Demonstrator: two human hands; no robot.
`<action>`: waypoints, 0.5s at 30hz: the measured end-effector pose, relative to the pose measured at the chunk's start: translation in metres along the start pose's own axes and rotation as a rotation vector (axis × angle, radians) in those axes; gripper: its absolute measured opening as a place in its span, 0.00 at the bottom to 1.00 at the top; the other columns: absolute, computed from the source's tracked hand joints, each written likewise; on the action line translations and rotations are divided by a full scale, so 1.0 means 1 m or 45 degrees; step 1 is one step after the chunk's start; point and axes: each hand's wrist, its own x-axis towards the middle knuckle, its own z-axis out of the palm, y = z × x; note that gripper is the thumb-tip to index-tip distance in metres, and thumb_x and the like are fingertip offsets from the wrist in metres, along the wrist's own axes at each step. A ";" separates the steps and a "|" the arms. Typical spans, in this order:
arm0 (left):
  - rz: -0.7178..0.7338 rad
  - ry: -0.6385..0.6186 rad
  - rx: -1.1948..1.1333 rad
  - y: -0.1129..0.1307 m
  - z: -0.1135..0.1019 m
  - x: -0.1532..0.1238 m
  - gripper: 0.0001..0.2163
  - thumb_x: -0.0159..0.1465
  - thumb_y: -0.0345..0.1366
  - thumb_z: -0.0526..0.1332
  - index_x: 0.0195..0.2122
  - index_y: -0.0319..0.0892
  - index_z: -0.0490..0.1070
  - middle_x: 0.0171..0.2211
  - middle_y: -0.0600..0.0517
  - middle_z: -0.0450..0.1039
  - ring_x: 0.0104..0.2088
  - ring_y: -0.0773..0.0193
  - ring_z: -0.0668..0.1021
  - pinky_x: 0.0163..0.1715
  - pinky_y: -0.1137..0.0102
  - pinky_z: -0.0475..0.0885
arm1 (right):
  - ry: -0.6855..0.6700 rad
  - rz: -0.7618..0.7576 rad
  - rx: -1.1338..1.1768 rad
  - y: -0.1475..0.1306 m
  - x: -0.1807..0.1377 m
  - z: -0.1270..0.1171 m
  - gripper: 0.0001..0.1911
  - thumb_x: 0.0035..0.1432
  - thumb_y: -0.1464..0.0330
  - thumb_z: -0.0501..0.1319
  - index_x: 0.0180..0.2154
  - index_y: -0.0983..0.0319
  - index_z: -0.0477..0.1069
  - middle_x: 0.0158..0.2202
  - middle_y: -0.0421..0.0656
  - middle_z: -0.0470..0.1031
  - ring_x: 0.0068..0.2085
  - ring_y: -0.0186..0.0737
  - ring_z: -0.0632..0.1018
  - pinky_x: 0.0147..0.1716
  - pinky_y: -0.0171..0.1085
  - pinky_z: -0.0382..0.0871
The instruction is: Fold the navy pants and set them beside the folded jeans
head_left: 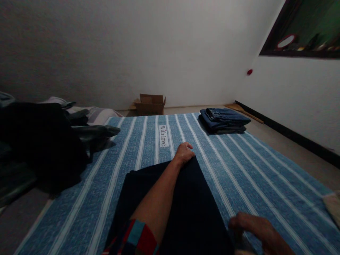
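My left hand (183,153) lay flat, fingers together, pressing the far edge of the dark cloth (186,209) mid-mat (265,184). My right hand (256,228) was curled at the cloth's near right edge; grip unclear. Looked like mid-fold smoothing; next likely a fold-over. Open mat to the right; jeans (224,120) at the far right corner, dark pile (42,141) off the left edge.

Your left hand (183,153) presses the far edge of a dark garment (191,205) on the blue striped sheet (252,166); your right hand (256,230) grips its near corner. Folded jeans (224,120) lie beyond.
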 end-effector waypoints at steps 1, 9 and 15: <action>0.000 0.003 0.001 0.000 0.000 0.000 0.16 0.45 0.19 0.63 0.36 0.36 0.71 0.15 0.62 0.60 0.17 0.71 0.65 0.18 0.75 0.58 | 0.048 0.185 0.055 -0.001 0.017 -0.007 0.15 0.59 0.54 0.56 0.36 0.58 0.72 0.29 0.41 0.75 0.31 0.38 0.76 0.33 0.33 0.68; -0.013 0.008 0.002 0.002 -0.002 -0.002 0.16 0.44 0.21 0.64 0.36 0.37 0.71 0.16 0.62 0.61 0.18 0.71 0.65 0.18 0.75 0.58 | -0.004 1.091 0.513 0.032 0.189 0.009 0.14 0.59 0.63 0.56 0.24 0.63 0.67 0.16 0.39 0.67 0.17 0.33 0.70 0.18 0.31 0.60; -0.036 0.015 0.014 0.003 -0.002 -0.003 0.17 0.44 0.21 0.63 0.37 0.36 0.71 0.17 0.60 0.62 0.19 0.70 0.67 0.19 0.75 0.60 | -0.069 1.204 0.624 0.041 0.211 0.015 0.12 0.55 0.68 0.58 0.21 0.62 0.62 0.13 0.36 0.62 0.13 0.30 0.65 0.14 0.29 0.55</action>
